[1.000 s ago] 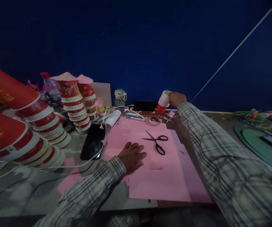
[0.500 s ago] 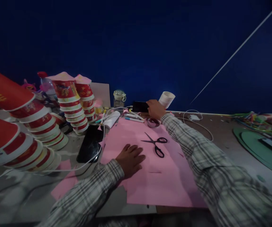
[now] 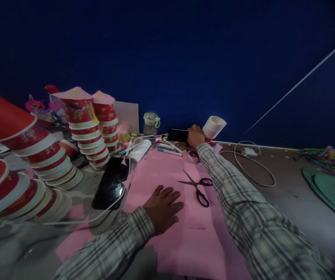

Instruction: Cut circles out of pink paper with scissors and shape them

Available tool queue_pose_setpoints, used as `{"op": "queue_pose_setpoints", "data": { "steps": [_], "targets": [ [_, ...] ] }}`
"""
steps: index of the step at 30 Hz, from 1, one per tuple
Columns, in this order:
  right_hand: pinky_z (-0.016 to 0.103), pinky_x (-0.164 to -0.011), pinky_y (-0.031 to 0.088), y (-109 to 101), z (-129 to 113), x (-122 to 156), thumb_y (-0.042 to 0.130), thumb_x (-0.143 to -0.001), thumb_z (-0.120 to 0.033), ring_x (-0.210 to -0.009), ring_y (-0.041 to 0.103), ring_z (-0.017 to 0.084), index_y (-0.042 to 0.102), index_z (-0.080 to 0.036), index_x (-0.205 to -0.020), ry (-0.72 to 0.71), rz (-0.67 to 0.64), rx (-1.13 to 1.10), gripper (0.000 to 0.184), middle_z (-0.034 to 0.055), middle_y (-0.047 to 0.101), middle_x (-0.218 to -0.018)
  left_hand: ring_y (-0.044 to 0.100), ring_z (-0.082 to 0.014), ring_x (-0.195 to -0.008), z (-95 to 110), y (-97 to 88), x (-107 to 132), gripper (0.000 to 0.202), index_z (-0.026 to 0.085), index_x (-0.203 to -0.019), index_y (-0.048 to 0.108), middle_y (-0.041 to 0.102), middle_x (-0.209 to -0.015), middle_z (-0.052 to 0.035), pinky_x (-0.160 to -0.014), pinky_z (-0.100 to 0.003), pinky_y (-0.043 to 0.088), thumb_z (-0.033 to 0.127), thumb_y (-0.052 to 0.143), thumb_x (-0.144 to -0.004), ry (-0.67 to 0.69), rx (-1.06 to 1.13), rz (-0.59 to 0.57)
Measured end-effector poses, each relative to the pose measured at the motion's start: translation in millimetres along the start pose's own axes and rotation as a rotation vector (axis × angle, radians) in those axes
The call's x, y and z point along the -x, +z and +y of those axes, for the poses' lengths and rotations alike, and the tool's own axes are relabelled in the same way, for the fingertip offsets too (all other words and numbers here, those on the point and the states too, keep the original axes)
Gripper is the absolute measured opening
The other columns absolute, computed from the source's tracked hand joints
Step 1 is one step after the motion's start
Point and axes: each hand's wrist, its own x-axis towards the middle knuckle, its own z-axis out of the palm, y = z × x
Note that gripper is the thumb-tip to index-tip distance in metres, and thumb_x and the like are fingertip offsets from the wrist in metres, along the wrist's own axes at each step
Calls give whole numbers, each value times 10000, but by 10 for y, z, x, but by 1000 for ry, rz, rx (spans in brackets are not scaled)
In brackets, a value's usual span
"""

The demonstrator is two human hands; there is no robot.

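Flat on a large sheet of pink paper [image 3: 191,245] rests my left hand [image 3: 165,208], open, with its fingers spread. Black-handled scissors [image 3: 198,186] lie with blades apart on the sheet, just beyond it. My right hand [image 3: 196,136] reaches to the back of the table. Its fingers are curled at the right end of a black phone [image 3: 177,135] by the wall, and the fingertips are partly hidden. A roll of tape [image 3: 193,156] lies just in front of that wrist. Tilted behind the hand is a stack of white paper cups [image 3: 215,126].
Towers of red and white paper cups [image 3: 88,136] crowd the left, two with pink tops. A larger black phone [image 3: 111,182] lies there with a white cable. Markers [image 3: 170,149] and a lidded jar [image 3: 151,123] are at the back. Green discs [image 3: 327,186] lie at right.
The view has shifted slightly, so the scissors and paper appear lower. My right hand stays at the black phone's right end, and my left hand remains flat on the paper.
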Motion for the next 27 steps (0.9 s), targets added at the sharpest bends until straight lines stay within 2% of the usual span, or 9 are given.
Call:
{"op": "queue_pose_setpoints", "data": {
  "steps": [6,11,13,16,18,20,22,24,27],
  "targets": [
    [388,-927,378,-194,86,-40,467,-915,-244,-1062,553,273,613,-138,-1137,-89,-95,1,287,171,608,-1174,430,-290,-1262,13,-48,-7,396,267,-1239,566,525,-1384,-72,-1072,-519,272,427,545,-878,5,5,0],
    [355,-872,408,-641,112,-84,467,-925,-266,-1064,580,256,613,-163,-1166,-176,-93,-6,300,129,643,-1181,471,-283,-1223,9,-50,-7,326,233,-1148,626,577,-1309,-86,-1061,-516,314,365,571,-855,3,97,70],
    [332,-855,409,-903,147,-79,476,-921,-277,-1078,577,244,614,-193,-1184,-217,-87,-2,308,103,643,-1203,506,-252,-1204,-20,-47,-12,270,212,-1097,648,610,-1249,-99,-1079,-498,322,314,528,-878,7,177,167],
    [327,-823,403,-1343,207,-17,486,-909,-283,-1069,577,246,629,-213,-1184,-320,-98,75,318,91,652,-1197,547,-217,-1192,-90,-123,-60,288,190,-1141,614,642,-1194,-120,-1090,-480,347,244,437,-921,-5,310,441],
    [313,-791,396,-1635,228,62,494,-901,-292,-1054,579,236,641,-249,-1171,-398,-112,117,311,60,661,-1195,565,-216,-1176,-137,-269,-132,298,187,-1178,576,638,-1193,-133,-1048,-457,411,222,427,-922,-33,386,643],
    [306,-746,382,-1898,221,161,519,-878,-281,-995,594,231,670,-258,-1119,-468,-142,166,286,46,684,-1143,563,-221,-1174,-179,-478,-233,296,182,-1192,557,625,-1197,-139,-1022,-427,441,226,465,-914,-73,415,759],
    [292,-698,362,-2115,184,273,543,-852,-271,-910,606,214,698,-264,-1052,-511,-182,189,253,34,709,-1055,530,-243,-1213,-217,-700,-357,341,165,-1225,529,595,-1232,-152,-1063,-452,400,263,507,-900,-126,411,828],
    [271,-653,339,-2283,117,398,573,-818,-265,-829,604,188,714,-276,-1004,-535,-222,177,233,17,721,-965,490,-268,-1256,-249,-874,-485,406,145,-1263,496,547,-1298,-172,-1102,-489,345,313,522,-894,-213,479,809],
    [248,-613,320,-2462,-36,605,598,-776,-265,-735,594,154,731,-285,-960,-605,-265,127,228,-8,717,-871,450,-304,-1296,-264,-975,-639,445,139,-1248,503,530,-1326,-169,-1115,-534,305,352,567,-862,-310,735,640]
  ]
}}
